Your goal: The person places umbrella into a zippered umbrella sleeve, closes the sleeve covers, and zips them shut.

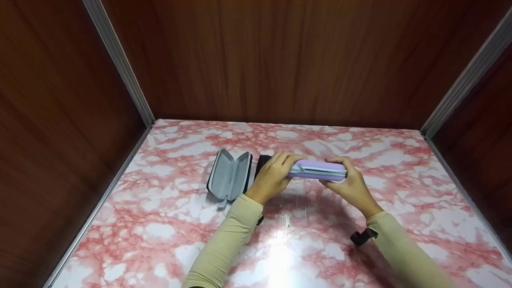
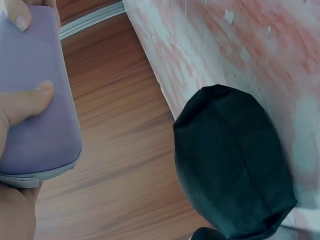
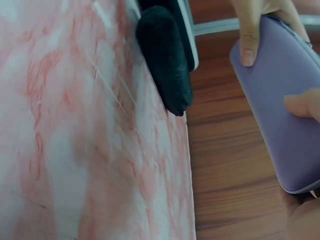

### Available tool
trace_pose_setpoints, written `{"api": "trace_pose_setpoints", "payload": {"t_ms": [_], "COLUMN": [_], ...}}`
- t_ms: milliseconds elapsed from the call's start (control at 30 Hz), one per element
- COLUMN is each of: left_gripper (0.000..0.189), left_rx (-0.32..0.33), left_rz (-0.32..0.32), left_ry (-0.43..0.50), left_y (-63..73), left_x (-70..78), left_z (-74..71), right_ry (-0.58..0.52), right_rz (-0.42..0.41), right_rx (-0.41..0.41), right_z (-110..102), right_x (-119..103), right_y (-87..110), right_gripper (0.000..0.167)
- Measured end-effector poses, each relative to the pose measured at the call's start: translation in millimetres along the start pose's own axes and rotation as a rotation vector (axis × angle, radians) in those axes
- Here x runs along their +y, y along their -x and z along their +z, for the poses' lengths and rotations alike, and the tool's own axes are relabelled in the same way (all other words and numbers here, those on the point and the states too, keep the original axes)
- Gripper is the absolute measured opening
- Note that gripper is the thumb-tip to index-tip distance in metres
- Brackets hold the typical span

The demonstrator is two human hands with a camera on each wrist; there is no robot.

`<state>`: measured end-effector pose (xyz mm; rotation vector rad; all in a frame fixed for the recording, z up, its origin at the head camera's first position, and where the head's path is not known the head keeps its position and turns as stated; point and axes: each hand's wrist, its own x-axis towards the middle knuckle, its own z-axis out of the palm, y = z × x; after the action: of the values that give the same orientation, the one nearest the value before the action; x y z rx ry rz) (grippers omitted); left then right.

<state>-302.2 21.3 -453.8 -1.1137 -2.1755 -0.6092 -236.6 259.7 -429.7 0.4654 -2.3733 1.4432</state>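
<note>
The person's left grip [image 1: 274,178] pinches the 9 o'clock end of a long, smooth lavender hard-shell case with rounded corners [image 1: 319,164], while the right grip [image 1: 352,185] pinches its 3 o'clock end, thumb and fingers on opposite faces at both ends. The lavender case is held up off the bench [image 1: 160,240], with a pale grey zip [image 1: 320,171] along the edge toward the person. Its two halves lie together, so shutting it looks largely done; whether the zip is run fully round is too small to tell, and anything inside is hidden. Just toward 9 o'clock, partly behind the left grip, a soft black fabric pouch [image 1: 262,161] lies on the red-and-white marbled bench. Just beyond it at 9 o'clock, an oblong case with a dark shell and grey lining [image 1: 221,176] lies spread open, its cavities showing nothing inside, so its closing appears undone. Dark wood-grain panels [image 1: 256,60] stand at 12 o'clock and on both sides, with grey metal strips [image 1: 124,68] at the corners.
</note>
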Motion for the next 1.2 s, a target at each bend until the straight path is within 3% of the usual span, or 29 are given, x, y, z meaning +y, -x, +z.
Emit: {"api": "trace_pose_setpoints", "payload": {"t_ms": [267, 367, 533, 700, 867, 1200], "left_gripper": [0.046, 0.044, 0.043, 0.042, 0.04, 0.041], "left_rx": [0.046, 0.06, 0.082, 0.09, 0.091, 0.11], "left_rz": [-0.002, 0.007, 0.017, 0.026, 0.028, 0.049], "left_ry": [0.011, 0.001, -0.013, -0.012, -0.019, -0.03], "left_y": [2.5, 2.4, 1.5, 1.2, 1.2, -1.1], "left_x": [-2.0, -2.7, -4.0, -4.4, -3.8, -2.2], "left_z": [0.0, -1.3, -2.5, -3.4, -4.2, -4.7], "right_ry": [0.113, 0.158, 0.244, 0.313, 0.373, 0.423], "right_rz": [-0.126, -0.228, -0.447, -0.579, -0.625, -0.619], "right_rx": [-0.002, 0.027, 0.105, 0.145, 0.151, 0.154], "right_z": [-0.3, 0.5, 6.0, 13.4, 21.5, 38.7], "right_x": [20.2, 27.0, 18.6, 6.6, -4.1, -17.9], "right_y": [-3.1, -4.7, -6.0, -8.3, -9.3, -17.6], "right_gripper": [0.064, 0.064, 0.053, 0.04, 0.035, 0.033]}}
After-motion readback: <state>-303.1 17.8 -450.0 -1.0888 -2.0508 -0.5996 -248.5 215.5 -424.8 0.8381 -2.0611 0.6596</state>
